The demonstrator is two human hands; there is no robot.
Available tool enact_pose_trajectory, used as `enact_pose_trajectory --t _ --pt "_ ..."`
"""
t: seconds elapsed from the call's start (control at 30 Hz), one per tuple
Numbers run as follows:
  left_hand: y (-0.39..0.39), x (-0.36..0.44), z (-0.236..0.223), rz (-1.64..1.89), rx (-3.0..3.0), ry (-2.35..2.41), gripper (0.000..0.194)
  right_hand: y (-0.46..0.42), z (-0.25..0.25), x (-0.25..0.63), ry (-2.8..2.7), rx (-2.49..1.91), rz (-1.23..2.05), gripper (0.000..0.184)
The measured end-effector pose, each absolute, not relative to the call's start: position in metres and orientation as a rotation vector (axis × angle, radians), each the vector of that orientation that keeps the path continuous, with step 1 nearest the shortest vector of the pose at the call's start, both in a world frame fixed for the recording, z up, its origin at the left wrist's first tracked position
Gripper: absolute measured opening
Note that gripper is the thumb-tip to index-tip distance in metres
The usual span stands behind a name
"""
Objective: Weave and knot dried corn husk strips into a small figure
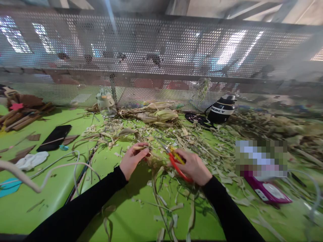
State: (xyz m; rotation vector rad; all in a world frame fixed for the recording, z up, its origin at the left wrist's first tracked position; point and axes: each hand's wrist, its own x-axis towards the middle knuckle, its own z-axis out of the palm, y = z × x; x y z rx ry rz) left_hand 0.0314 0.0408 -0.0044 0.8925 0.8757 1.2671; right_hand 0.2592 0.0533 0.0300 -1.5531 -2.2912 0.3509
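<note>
My left hand [134, 158] is closed on a bunch of dry corn husk strips [155, 161], whose loose ends hang down toward the table. A pale, thin piece sticks out above its fingers. In my right hand [195, 165] is a pair of scissors [180, 168] with red and yellow handles. The blades point up and left, close to the husk strips in my left hand; whether they touch cannot be made out. Cut husk scraps [174, 208] lie on the green table [121, 208] beneath and around both hands.
Behind the hands lies a pile of corn husks [158, 114], with a clear bottle [107, 104] to its left and a black jug [222, 109] to its right. A black phone [55, 137] and a white cable [73, 164] lie left, a magenta device [270, 191] right. A perforated metal screen [151, 43] rises behind.
</note>
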Motion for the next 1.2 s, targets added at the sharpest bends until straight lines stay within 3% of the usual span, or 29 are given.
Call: enact_pose_trajectory --t 0.13,0.3,0.47,0.6,0.77,0.9,1.2 --pt "0.039 0.033 -0.002 1.277 0.850 0.826 0.038 0.071 0.028 0.288 -2.120 -1.869 0.017 0.035" --pt "0.036 0.036 -0.001 1.217 0.740 0.792 0.038 0.071 0.034 0.301 -1.969 -1.774 -0.171 0.035" --pt "0.032 0.039 -0.004 1.146 0.706 0.808 0.037 0.055 0.034 0.264 -2.041 -1.372 0.115 0.028" --pt "0.029 0.042 -0.002 1.203 0.919 0.882 0.032 0.050 0.030 0.248 -2.132 -1.311 0.188 0.027" --pt "0.027 0.040 -0.001 1.218 1.097 0.960 0.034 0.064 0.025 0.274 -2.181 -1.780 -0.061 0.030" --pt "0.026 0.037 -0.003 1.158 1.178 0.932 0.032 0.077 0.023 0.296 -2.216 -2.169 -0.019 0.031" --pt "0.023 0.033 0.001 1.338 1.425 0.910 0.028 0.080 0.029 0.293 -2.232 -2.056 -0.073 0.031"
